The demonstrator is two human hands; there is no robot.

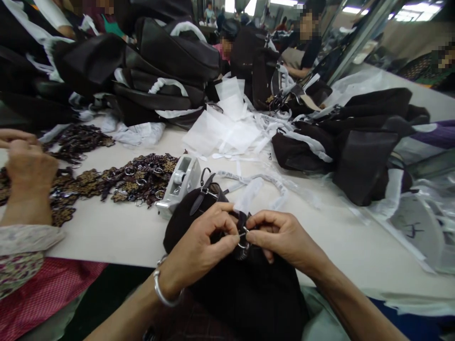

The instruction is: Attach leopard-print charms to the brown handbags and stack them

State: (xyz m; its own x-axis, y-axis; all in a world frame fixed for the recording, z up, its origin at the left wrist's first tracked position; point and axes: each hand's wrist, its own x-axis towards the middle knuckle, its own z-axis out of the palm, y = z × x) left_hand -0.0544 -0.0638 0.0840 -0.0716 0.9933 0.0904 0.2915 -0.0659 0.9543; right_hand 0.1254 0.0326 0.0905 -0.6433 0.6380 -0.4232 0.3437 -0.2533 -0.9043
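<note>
Over the black bag, the metal fitting is pinched from either side by left hand and right hand (fingertips closed).

- Your surface is white.
- Left of you, flower-shaped charms lie heaped.
- Beside them sits a grey tape dispenser.
- Farther back, white sheets.
- Right, black handbags.

A white table stretches from left to right across the near scene. On the far right slants a metal post. Farther back, strip lights and windows glow white.
</note>
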